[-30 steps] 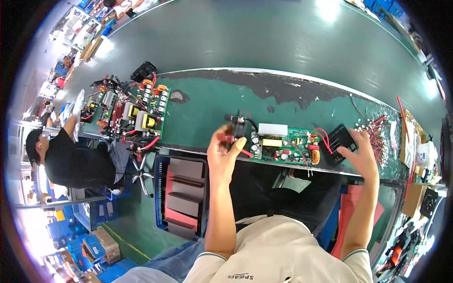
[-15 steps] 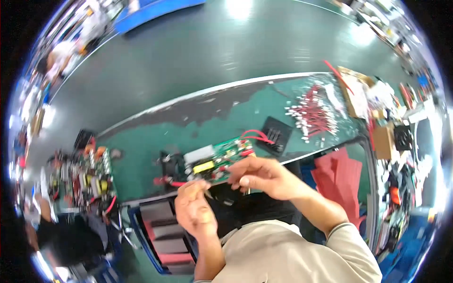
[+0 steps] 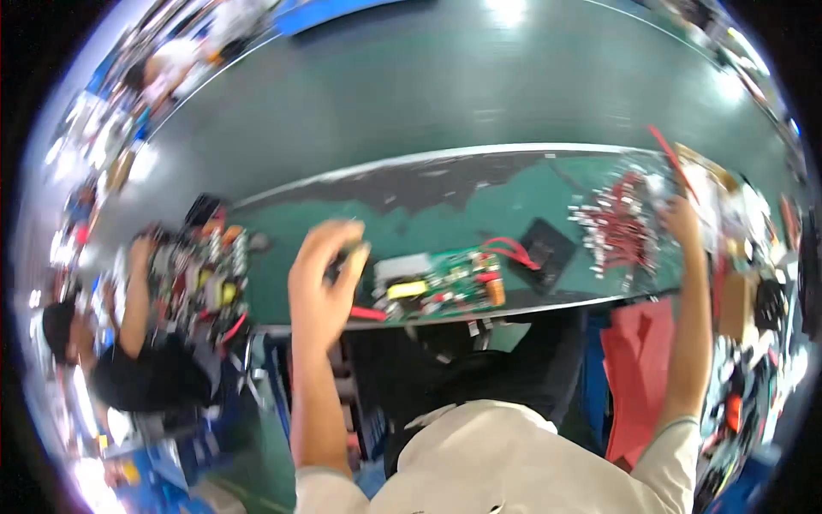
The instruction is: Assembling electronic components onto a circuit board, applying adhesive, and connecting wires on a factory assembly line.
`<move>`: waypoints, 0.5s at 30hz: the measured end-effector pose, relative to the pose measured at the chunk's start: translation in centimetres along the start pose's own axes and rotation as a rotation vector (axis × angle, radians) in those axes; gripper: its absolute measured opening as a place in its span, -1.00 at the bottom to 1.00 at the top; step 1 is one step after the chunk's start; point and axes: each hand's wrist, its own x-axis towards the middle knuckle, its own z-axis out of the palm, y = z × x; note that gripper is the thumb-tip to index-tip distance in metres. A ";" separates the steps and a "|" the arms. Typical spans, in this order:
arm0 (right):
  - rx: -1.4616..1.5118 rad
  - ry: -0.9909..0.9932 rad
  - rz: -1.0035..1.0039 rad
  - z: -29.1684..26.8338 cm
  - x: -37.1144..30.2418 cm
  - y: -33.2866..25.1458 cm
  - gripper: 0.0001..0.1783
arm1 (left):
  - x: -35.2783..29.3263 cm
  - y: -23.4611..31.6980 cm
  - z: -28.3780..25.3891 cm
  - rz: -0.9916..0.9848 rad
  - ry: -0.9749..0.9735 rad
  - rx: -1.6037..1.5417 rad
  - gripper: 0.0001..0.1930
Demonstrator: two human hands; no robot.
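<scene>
A green circuit board [image 3: 467, 278] with a yellow component, a pale block and a red wire lies near the front edge of the bench. By its left end is my left hand [image 3: 318, 278], thumb and fingers apart and curved around a dark part that I see between them; contact is unclear. My right hand [image 3: 682, 221] reaches far right, beside a pile of red wire leads with white connectors [image 3: 623, 218] and some clear plastic. Its fingers are blurred, and whatever they touch is hidden. A black flat plate [image 3: 548, 255] with red wires lies right of the board.
A red strip [image 3: 672, 163] juts up beside a cardboard box [image 3: 706, 171] at the far right. Red sheets [image 3: 635, 368] hang below the bench's front edge. Leftward, another person [image 3: 145, 368] works by a cluster of circuit boards [image 3: 201, 283].
My hands, close together over the front of the board earlier, have parted. The right has stretched far right to the wire leads; the left is beside the board's left end. The view has shifted.
</scene>
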 end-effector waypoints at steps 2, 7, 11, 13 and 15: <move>-0.163 0.136 -0.231 -0.1 1.0 1.4 -0.56 | 3.3 -1.4 -1.2 -0.049 -0.157 0.158 -0.74; 0.091 -0.117 -0.174 -1.8 2.4 -2.5 -0.66 | 3.5 -6.2 -1.8 -0.264 -0.531 0.448 -0.65; 0.550 0.004 -0.107 -4.5 -4.8 -15.1 -0.76 | 2.8 -5.5 -0.9 -0.338 -0.483 0.360 -0.78; 0.961 -0.023 -0.150 -0.8 -6.8 -20.6 -0.70 | 1.7 -4.4 -1.0 -0.299 -0.402 0.388 -0.81; 1.139 -0.300 -0.222 3.0 -9.3 -26.2 -0.70 | 0.7 -3.7 -1.0 -0.284 -0.287 0.266 -0.82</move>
